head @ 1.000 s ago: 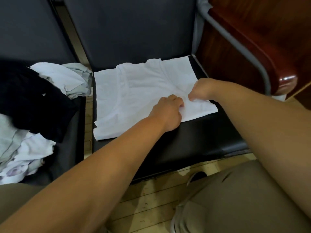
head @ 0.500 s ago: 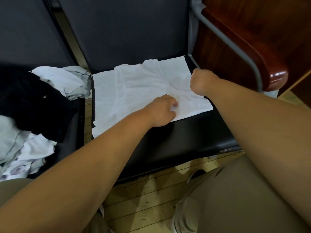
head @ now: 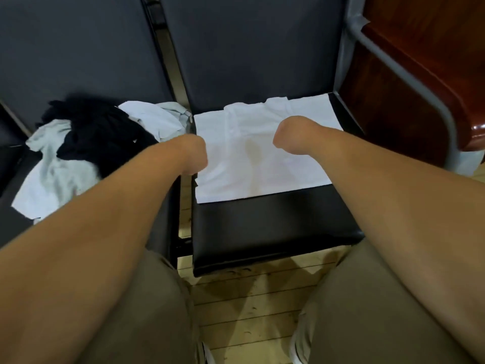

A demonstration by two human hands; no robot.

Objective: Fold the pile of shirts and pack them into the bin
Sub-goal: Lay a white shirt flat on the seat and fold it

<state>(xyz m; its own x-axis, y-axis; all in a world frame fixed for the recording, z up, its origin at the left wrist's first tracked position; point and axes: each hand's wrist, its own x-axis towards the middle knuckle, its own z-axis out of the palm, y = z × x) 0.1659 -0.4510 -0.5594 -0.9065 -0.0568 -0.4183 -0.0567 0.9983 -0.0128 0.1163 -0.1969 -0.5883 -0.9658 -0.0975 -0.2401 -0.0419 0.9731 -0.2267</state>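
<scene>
A black padded chair seat [head: 273,224] carries a white shirt [head: 294,166]. The shirt is spread flat over the back half of the seat, up against the backrest, and has a faint yellowish mark near its middle. The front half of the seat is bare. On the neighbouring seat [head: 13,219] to the left lies a loose pile of shirts [head: 55,174]: pale grey ones beneath, with a crumpled black garment [head: 102,137] on top. A narrow gap separates the two seats. Both stand on a floor of worn wooden planks [head: 249,311].
</scene>
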